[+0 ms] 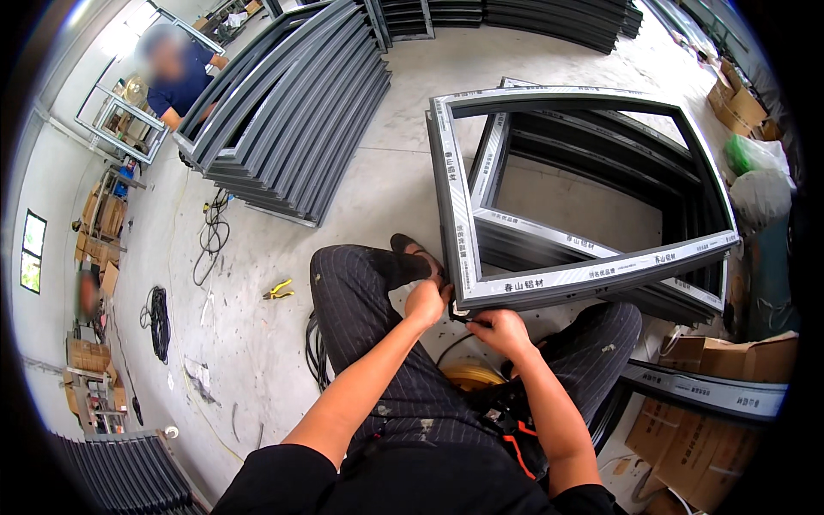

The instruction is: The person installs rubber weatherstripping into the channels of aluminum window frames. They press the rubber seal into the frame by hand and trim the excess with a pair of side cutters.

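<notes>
A stack of dark grey window frames (549, 276), its upper faces covered with white printed film, stands in front of my knees. At its near left corner, my left hand (426, 302) is closed, its fingertips against the frame's side. What those fingers hold is hidden. My right hand (505, 333) pinches just below the same corner. A thin black strip (464, 320) runs from that corner to its fingertips. The two hands are a short distance apart.
Yellow-handled pliers (279, 290) lie on the floor to the left, near coiled black cables (160, 322). A tall stack of dark frames (292, 120) rises at the far left, with a person (178, 81) behind it. Cardboard boxes (695, 442) and another frame piece (704, 390) are at the right.
</notes>
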